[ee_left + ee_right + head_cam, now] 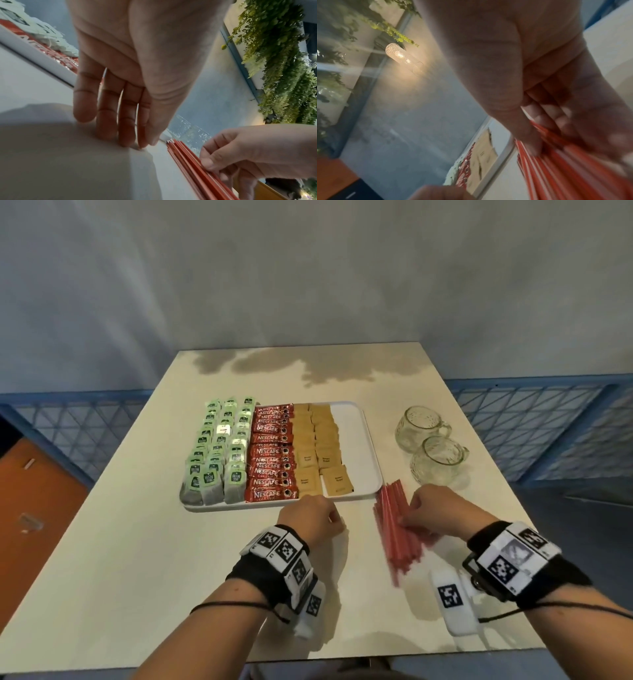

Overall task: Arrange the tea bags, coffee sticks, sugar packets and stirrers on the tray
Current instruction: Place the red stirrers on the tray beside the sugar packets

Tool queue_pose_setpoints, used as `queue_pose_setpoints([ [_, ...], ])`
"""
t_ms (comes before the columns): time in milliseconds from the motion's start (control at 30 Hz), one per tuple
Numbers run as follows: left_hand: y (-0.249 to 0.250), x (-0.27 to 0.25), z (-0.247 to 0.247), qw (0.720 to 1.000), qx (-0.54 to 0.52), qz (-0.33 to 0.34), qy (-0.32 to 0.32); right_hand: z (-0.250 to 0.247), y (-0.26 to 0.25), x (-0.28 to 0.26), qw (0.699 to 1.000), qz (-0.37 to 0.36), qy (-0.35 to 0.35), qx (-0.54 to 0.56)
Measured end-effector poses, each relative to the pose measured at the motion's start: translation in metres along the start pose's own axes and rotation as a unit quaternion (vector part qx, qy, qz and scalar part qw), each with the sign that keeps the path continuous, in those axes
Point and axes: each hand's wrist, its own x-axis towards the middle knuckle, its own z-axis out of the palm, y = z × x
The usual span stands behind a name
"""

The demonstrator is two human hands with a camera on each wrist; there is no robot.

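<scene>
A white tray point(356, 440) holds rows of green tea bags point(219, 453), red Nescafe coffee sticks point(272, 457) and brown sugar packets point(317, 450); its right strip is bare. A bundle of red stirrers point(394, 529) lies on the table just right of the tray. My right hand point(431, 510) pinches the stirrers point(193, 161) between thumb and fingers; the stirrers point(556, 173) look blurred in the right wrist view. My left hand point(315, 520) rests in front of the tray's near edge, holding nothing, its fingertips point(125, 140) touching the table. The tray's rim point(42, 59) shows behind it.
Two clear glass mugs point(430, 446) stand on the table to the right of the tray, just beyond the stirrers. The cream table point(137, 542) ends at a blue mesh railing point(534, 433) on both sides. An orange cabinet point(37, 508) stands at the lower left.
</scene>
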Motion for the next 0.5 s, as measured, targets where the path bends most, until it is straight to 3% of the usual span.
queue_pose_setpoints([
  [100,-0.008,-0.001,-0.001,1.000,-0.009,-0.014,0.003,0.008,-0.010,-0.007,0.992,0.010,-0.080,0.092],
  [233,-0.017,-0.007,-0.003,0.999,-0.019,-0.041,0.006,0.024,-0.030,-0.009,0.982,0.036,-0.147,0.113],
  [400,-0.032,-0.020,-0.010,0.995,-0.046,-0.071,-0.046,0.055,-0.066,-0.007,0.972,0.011,-0.182,0.148],
  [500,-0.036,-0.032,-0.007,0.995,0.044,-0.053,-0.073,0.064,-0.085,-0.006,0.968,-0.002,-0.198,0.152],
])
